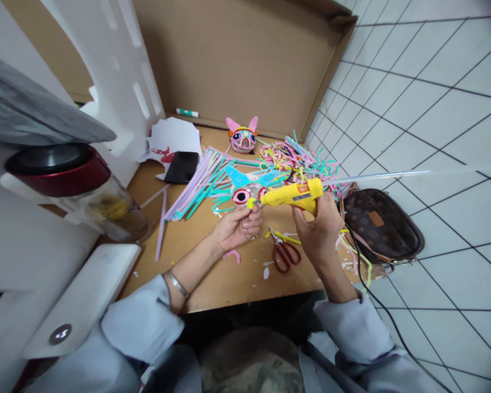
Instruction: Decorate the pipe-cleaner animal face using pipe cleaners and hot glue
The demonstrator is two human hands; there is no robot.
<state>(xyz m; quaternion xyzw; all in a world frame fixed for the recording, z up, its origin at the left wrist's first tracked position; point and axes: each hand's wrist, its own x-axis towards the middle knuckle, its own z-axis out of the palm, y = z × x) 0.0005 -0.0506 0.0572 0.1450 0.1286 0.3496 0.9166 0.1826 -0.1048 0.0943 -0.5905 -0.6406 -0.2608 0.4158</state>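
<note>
1. Red scissors (pixel 284 255) lie on the wooden table (pixel 229 289), near its front edge, between the two wrists.
2. The left hand (pixel 235 226) has its fingers curled together just under the gun's nozzle; whether they pinch anything is unclear.
3. The right hand (pixel 319 221) is clamped on the handle of the yellow glue gun (pixel 297 195), which is held above the table and points left.
4. Just beyond lies a blue pipe-cleaner face (pixel 245 191).
5. Farther off are a black phone (pixel 181 166) at left and a pink horned figure (pixel 243 136).

head view, close above table (pixel 229 284), facing forward-down.
</note>
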